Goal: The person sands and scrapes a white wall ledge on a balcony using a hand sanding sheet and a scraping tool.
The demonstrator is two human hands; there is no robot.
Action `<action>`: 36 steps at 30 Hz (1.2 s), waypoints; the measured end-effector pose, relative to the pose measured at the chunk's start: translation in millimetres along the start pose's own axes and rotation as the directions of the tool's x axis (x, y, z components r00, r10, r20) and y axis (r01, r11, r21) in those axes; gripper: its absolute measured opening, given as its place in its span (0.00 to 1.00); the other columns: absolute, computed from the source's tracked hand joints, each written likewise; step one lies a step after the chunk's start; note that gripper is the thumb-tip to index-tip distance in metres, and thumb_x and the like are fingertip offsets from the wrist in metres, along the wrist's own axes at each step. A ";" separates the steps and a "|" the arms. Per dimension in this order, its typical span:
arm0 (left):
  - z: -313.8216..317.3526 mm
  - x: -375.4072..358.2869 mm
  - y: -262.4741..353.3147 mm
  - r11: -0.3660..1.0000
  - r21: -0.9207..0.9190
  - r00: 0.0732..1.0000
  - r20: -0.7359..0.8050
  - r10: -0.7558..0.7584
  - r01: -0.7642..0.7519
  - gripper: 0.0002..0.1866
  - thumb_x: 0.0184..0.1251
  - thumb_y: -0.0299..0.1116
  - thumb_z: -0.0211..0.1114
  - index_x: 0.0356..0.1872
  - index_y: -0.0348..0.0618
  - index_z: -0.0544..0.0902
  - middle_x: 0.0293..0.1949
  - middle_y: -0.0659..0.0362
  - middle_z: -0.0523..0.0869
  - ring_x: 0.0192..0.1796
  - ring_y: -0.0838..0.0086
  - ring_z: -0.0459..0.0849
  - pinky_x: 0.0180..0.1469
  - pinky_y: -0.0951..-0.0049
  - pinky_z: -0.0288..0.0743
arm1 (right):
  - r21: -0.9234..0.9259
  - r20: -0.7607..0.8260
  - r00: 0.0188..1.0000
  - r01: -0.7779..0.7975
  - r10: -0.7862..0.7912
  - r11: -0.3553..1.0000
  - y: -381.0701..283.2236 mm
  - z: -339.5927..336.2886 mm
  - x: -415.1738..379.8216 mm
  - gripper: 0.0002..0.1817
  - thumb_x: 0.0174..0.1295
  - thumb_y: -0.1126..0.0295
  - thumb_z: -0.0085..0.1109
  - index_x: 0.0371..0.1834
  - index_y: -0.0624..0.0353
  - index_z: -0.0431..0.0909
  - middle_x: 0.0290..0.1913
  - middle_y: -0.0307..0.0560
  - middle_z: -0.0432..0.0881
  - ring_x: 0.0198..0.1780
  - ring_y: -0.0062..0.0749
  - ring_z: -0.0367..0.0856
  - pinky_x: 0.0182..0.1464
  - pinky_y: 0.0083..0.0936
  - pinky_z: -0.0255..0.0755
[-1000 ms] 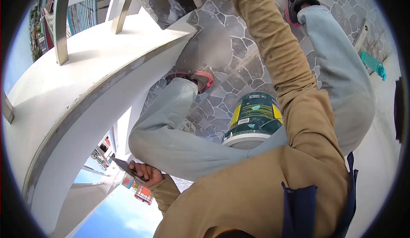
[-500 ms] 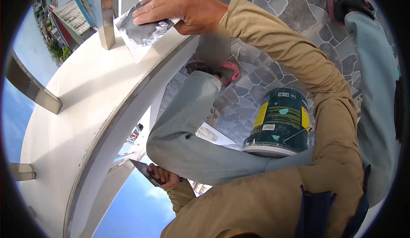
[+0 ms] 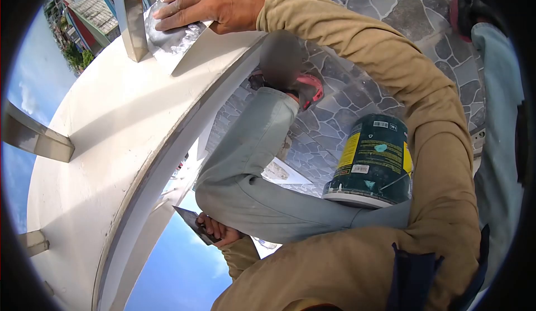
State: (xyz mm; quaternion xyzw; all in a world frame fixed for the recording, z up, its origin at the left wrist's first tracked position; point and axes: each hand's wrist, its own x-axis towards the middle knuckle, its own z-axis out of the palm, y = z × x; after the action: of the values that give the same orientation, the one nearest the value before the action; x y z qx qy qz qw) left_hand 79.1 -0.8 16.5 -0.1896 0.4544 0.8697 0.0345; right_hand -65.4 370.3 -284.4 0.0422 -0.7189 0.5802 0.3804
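My right hand (image 3: 215,10) reaches out over the pale curved ledge (image 3: 106,138). Its fingers lie across a flat grey sheet (image 3: 170,40) with shiny white smears, whose kind I cannot make out; the thumb is mostly hidden. One corner of this sheet points down toward the ledge, close to a metal post. Lower down, beside my bent knee, my left hand (image 3: 219,232) has its fingers wrapped round a broad-bladed putty knife (image 3: 192,224). The blade points up and left, apart from the ledge.
Shiny metal posts (image 3: 131,23) rise along the ledge. A dark green paint bucket (image 3: 371,160) stands by my leg on the stone-patterned floor (image 3: 410,15). A white flat piece (image 3: 287,171) lies behind my shin. Sky and rooftops show beyond the ledge.
My right hand has moved left with the grey sheet, nearer the metal post. The sheet now looks narrower. My left hand keeps its hold on the putty knife; the view has shifted slightly.
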 end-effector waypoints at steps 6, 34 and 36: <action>-11.3 1.2 -3.2 1.000 -0.025 0.998 0.066 0.011 -0.009 0.12 0.60 0.29 0.59 0.44 0.39 0.72 0.23 0.67 0.74 0.15 0.85 0.70 0.12 0.87 0.61 | -0.004 0.033 0.999 0.014 -0.014 1.000 1.7 7.5 0.0 0.40 0.49 0.91 0.48 0.63 0.34 0.73 0.69 0.36 0.67 0.73 0.41 0.59 0.73 0.35 0.57; 16.0 2.7 -5.4 0.997 0.001 0.991 -0.109 -0.077 0.078 0.06 0.68 0.32 0.53 0.35 0.41 0.75 0.16 0.66 0.72 0.12 0.84 0.66 0.09 0.86 0.57 | 0.013 0.046 0.995 -0.094 0.093 0.996 -3.2 -5.2 -2.2 0.38 0.52 0.91 0.44 0.61 0.37 0.75 0.70 0.40 0.66 0.74 0.42 0.56 0.75 0.37 0.48; 11.3 3.9 0.3 0.995 0.017 0.990 -0.105 -0.095 0.098 0.06 0.68 0.32 0.53 0.35 0.41 0.75 0.16 0.66 0.72 0.12 0.84 0.66 0.09 0.86 0.57 | -0.039 0.071 0.995 -0.072 0.074 0.997 -2.6 5.1 0.3 0.39 0.51 0.91 0.44 0.61 0.36 0.75 0.70 0.39 0.65 0.74 0.42 0.57 0.75 0.37 0.50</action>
State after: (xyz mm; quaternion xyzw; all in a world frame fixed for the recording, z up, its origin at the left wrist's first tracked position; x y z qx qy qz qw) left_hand 72.0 7.7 21.2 -0.2562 0.4556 0.8507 0.0549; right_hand -66.8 365.1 -282.4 0.0301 -0.7438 0.5788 0.3331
